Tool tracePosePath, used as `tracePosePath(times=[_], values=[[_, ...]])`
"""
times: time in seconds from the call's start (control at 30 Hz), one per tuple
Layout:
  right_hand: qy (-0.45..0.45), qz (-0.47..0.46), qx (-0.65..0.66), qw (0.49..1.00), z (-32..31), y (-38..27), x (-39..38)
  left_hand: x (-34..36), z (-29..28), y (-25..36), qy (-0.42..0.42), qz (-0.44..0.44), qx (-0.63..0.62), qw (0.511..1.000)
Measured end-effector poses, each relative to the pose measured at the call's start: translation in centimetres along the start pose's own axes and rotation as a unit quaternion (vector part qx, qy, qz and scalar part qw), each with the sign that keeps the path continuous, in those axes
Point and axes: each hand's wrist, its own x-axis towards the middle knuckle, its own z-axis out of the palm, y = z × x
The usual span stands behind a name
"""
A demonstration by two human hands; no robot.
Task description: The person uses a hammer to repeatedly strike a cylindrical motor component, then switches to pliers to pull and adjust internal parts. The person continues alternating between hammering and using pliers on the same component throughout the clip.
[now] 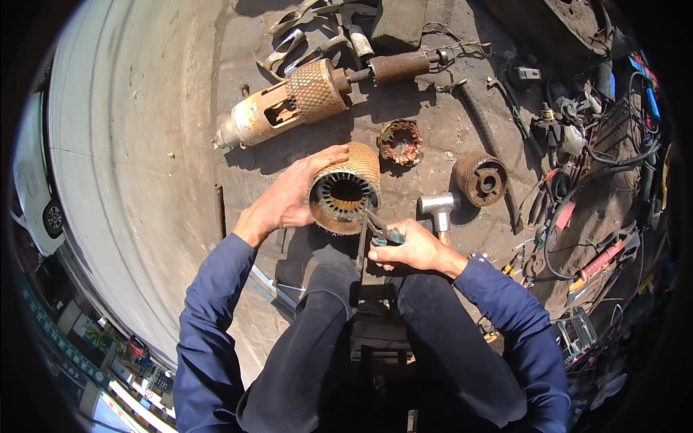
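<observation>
My left hand is wrapped round the left side of a rusty motor stator. Its cross-hatched shell is tipped so that the open end faces me, showing a ring of slots round a dark bore. In my right hand are pliers with dark green grips. Their jaws reach the lower right rim of the stator; whether they pinch anything there is too small to tell. Close to my right hand lies a hammer with a metal head. Beyond the stator sits a ring of copper windings.
A long rusty motor housing with a shaft lies farther off, near metal brackets and a block. Right of the hammer stands a round rusty part. Cables and tools, including a red-handled one, crowd the right side.
</observation>
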Motion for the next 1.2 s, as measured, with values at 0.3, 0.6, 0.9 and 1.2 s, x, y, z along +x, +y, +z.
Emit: tracePosePath(times=[0.3,0.6,0.9,1.2], values=[[-0.067,0.017,0.259,0.963,2.7,-0.1,-3.8,-4.3,-1.8,10.1,0.155,-0.099,0.1,0.978],[0.115,-0.066,-0.132,0.982,2.1,-0.7,-1.3,-1.6,3.0,11.8,0.169,0.046,0.139,0.975],[0.112,-0.116,-0.233,0.959,0.8,0.1,-4.1,-2.5,1.6,13.7,0.189,-0.01,0.107,0.976],[0.498,0.019,-0.197,0.844,-6.8,15.0,-11.6,-1.9,2.0,12.5,0.234,-0.066,0.05,0.969]])
